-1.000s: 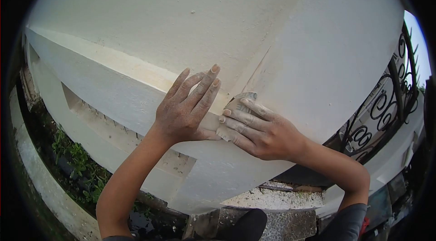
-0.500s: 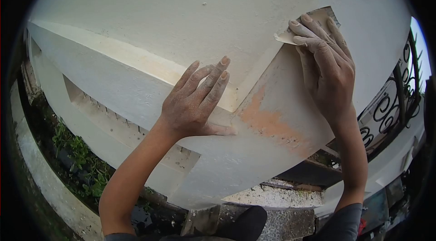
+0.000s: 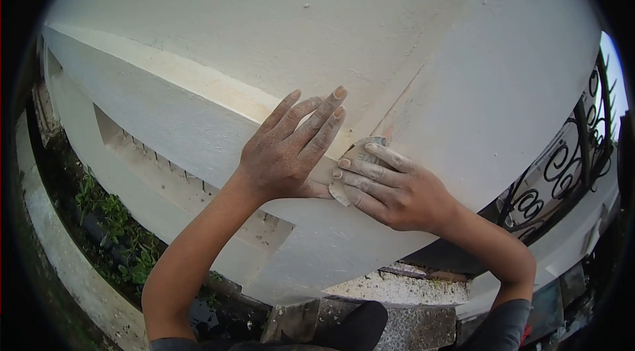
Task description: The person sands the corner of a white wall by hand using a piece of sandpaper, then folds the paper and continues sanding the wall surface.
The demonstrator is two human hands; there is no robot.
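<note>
Dust coats my left hand (image 3: pixel 281 156), which rests with outstretched fingers on the ledge of a white-painted wall (image 3: pixel 218 7). Its thumb points right, close to the sandpaper. Beneath the fingers of my right hand (image 3: pixel 403 195), a bent piece of sandpaper (image 3: pixel 339 194) is pressed to the wall corner where the ledge ends. The sheet's edges stick out past the fingertips, while its middle is covered. Most of the orange bare patch on that wall face is hidden by my right hand. A thin crack line (image 3: pixel 400 100) runs up and right from there.
Below the ledge is a recessed slot (image 3: pixel 165 162) with short metal rods. Green plants (image 3: pixel 109 219) grow in a dark channel at lower left. Black wrought ironwork (image 3: pixel 562 159) stands at the right. Stone paving (image 3: pixel 420 324) lies beneath me.
My right hand has swept the sandpaper down and left, from high on the wall face to the ledge corner near my left thumb. My left hand stays nearly in place.
</note>
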